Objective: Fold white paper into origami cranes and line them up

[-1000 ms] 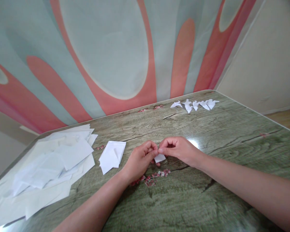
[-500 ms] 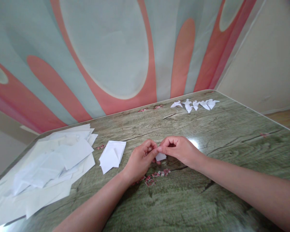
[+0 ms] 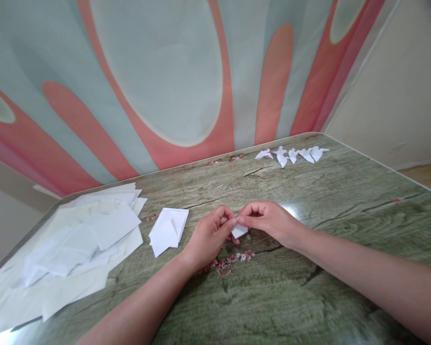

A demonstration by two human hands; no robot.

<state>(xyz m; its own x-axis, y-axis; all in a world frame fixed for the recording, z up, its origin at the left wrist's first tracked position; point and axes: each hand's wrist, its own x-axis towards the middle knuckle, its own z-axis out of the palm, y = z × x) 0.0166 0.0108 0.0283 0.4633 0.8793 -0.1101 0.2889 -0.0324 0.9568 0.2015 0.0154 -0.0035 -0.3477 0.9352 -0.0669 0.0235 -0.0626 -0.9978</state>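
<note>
A small folded piece of white paper (image 3: 240, 231) is pinched between my two hands, a little above the middle of the table. My left hand (image 3: 215, 232) is closed on its left side, thumb on top and fingers curled beneath. From the other side, my right hand (image 3: 264, 221) pinches the upper edge with thumb and forefinger. The fingers of both hands nearly meet and cover much of the paper, so its full shape is hidden. To the left of my left hand lie several small white paper sheets (image 3: 168, 230), overlapping one another.
A wide, untidy pile of white paper (image 3: 118, 225) spreads over the table's left end. Several folded white paper figures with pointed wings (image 3: 282, 156) stand in a row near the back edge. The wood-patterned table (image 3: 309, 297) meets a patterned wall covering (image 3: 187, 57) behind.
The view has shifted very slightly. Both hands stay on the folded paper, and a little more of its face shows below the fingers now.
</note>
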